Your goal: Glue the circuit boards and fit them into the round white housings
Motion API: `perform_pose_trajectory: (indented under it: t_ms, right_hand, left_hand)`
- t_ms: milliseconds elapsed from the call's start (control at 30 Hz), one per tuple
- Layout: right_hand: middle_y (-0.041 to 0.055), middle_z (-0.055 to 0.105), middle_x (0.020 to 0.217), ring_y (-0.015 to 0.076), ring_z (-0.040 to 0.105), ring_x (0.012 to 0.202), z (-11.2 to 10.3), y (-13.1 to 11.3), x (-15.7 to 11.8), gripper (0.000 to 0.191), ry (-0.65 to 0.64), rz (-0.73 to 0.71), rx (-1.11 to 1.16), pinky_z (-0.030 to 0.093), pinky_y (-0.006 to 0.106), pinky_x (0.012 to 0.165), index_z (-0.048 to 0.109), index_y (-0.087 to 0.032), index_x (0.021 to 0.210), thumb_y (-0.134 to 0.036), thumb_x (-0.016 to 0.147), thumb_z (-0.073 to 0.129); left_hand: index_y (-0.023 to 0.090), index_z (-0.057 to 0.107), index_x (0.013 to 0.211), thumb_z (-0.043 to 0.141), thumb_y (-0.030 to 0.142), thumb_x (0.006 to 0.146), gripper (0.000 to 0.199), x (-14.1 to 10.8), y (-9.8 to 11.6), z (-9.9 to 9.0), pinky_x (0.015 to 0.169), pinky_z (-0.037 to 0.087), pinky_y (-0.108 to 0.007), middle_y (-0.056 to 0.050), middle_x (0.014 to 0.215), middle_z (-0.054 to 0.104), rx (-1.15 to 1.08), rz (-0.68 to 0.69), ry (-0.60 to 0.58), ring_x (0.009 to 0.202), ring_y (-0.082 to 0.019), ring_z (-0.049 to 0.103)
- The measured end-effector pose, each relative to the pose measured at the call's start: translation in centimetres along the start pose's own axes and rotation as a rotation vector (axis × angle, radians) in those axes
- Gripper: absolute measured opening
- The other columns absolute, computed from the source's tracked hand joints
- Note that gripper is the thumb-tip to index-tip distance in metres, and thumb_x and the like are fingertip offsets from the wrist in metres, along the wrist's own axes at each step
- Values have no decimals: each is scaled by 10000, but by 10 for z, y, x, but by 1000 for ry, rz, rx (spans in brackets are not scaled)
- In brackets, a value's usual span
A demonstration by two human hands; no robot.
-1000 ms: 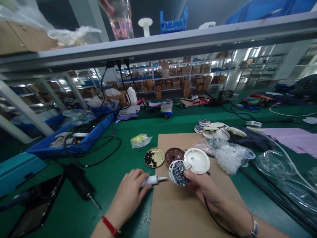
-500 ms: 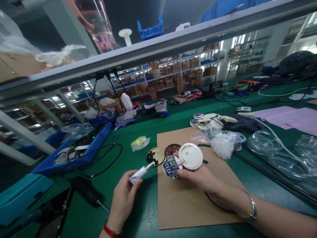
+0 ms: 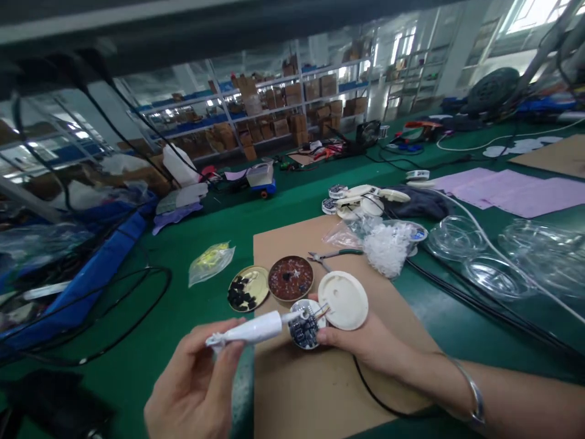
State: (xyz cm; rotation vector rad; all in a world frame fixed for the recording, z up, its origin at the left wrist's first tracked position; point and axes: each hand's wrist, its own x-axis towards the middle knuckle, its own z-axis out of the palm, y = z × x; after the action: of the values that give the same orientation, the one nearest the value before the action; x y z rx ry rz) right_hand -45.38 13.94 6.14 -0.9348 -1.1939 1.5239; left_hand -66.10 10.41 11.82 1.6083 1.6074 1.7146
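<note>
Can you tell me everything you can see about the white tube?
The white tube has a smooth, shiny body that looks soft, a thin pointed nozzle and a crumpled back end. The left hand pinches it between thumb and fingers near that back end. It lies nearly level, nozzle pointing right and slightly up, with its tip at the round circuit board. Whether they touch, I can't tell.

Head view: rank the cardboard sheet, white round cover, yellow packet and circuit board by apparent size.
1. Cardboard sheet
2. White round cover
Unranked: circuit board and yellow packet look too alike, the packet lying farther away.
</note>
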Motion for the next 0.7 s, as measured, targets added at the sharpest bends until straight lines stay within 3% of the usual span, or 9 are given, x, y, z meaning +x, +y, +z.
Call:
perform_pose_trajectory:
  t_ms: [167, 333, 700]
  right_hand:
    - [41, 690, 1064, 235, 642, 979, 7, -6, 2, 516, 53, 81, 20, 525, 362, 925, 609, -244, 1048, -241, 574, 814]
    - [33, 688, 1061, 227, 630, 1013, 5, -9, 3, 475, 35, 95, -27, 516, 346, 944, 614, -245, 1048, -230, 608, 793]
    - [31, 674, 1038, 217, 636, 969, 4, -9, 1, 470, -3, 107, -51, 523, 341, 917, 568, -247, 1065, -228, 638, 765]
  left_hand:
    - [234, 681, 950, 669, 98, 742, 250, -9, -9, -1, 665, 500, -206, 23, 889, 684, 37, 193, -85, 782, -128, 625]
    - [252, 665, 995, 670, 111, 745, 287, -6, -18, -2, 631, 499, -239, 28, 890, 679, 98, 253, -171, 787, -141, 625]
    - [279, 645, 1015, 657, 121, 763, 297, -11, -20, -6, 620, 471, -245, 34, 926, 661, 167, 167, -201, 785, -131, 613]
